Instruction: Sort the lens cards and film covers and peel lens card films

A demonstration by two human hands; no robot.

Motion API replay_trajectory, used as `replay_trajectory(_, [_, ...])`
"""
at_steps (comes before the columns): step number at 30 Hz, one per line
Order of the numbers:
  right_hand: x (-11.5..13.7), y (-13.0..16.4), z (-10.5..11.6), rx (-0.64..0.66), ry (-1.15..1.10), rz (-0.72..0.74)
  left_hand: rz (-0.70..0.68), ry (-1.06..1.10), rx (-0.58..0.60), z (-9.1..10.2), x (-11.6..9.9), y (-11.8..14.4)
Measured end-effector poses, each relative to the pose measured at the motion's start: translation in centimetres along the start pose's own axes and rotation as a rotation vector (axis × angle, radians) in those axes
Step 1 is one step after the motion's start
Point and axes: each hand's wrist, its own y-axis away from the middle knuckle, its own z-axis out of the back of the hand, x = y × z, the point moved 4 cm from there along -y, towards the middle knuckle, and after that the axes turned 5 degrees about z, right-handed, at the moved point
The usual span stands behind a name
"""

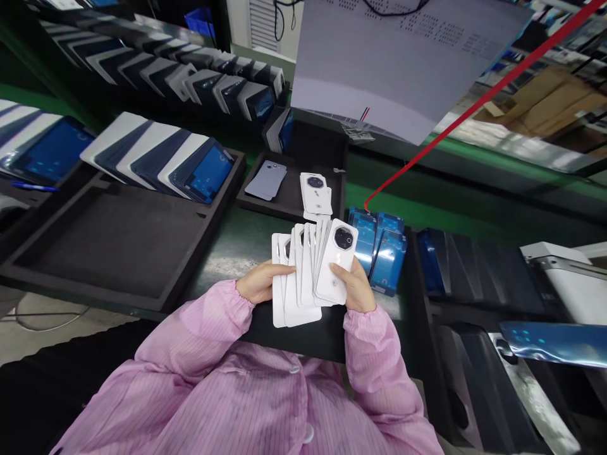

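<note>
Fanned out between my two hands is a set of several white phone back covers (306, 278), upright above the dark table edge. Each has a dark round camera area near its top; the rightmost shows it fully. My left hand (260, 281) grips the left end of the fan, thumb across the front. On the right end, my right hand (356, 285) pinches the front cover, its thumb lying over the white face. Just beyond the fan, more white covers (317, 194) lie stacked in a black tray (294, 212), beside a grey-blue cover stack (266, 180).
Blue film-covered panels (386, 253) lie right of my hands. A large black tray (109, 240) at left carries overlapping white and dark panels (156, 155). A red rod (474, 107) slants across the upper right, near a hanging white sheet (379, 69). Dark panels (478, 272) fill trays at right.
</note>
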Motion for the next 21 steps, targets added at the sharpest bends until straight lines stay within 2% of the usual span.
replay_trajectory(3, [-0.3, 0.0, -0.2, -0.010, -0.024, -0.005, -0.013, -0.027, -0.026, -0.2, -0.1, 0.2])
replay_trajectory(6, [-0.5, -0.1, -0.3, -0.005, -0.012, 0.016, -0.021, -0.061, 0.011, -0.3, 0.0, 0.3])
replay_trajectory(9, [-0.1, 0.2, 0.1, -0.002, 0.107, 0.153, -0.104, -0.159, 0.054, -0.2, 0.1, 0.3])
replay_trajectory(13, [-0.1, 1.3, 0.3, 0.030, 0.385, 0.420, -0.354, -0.567, 0.112, -1.0, 0.1, 0.4])
replay_trajectory(18, [-2.0, 2.8, -0.5, 0.234, 0.551, 0.509, -0.652, -1.095, 0.181, -2.8, 0.1, 0.4])
replay_trajectory(21, [-1.9, 3.9, -1.3, 0.310, 0.693, 0.588, -0.711, -1.200, 0.226, -3.1, 1.0, 0.6])
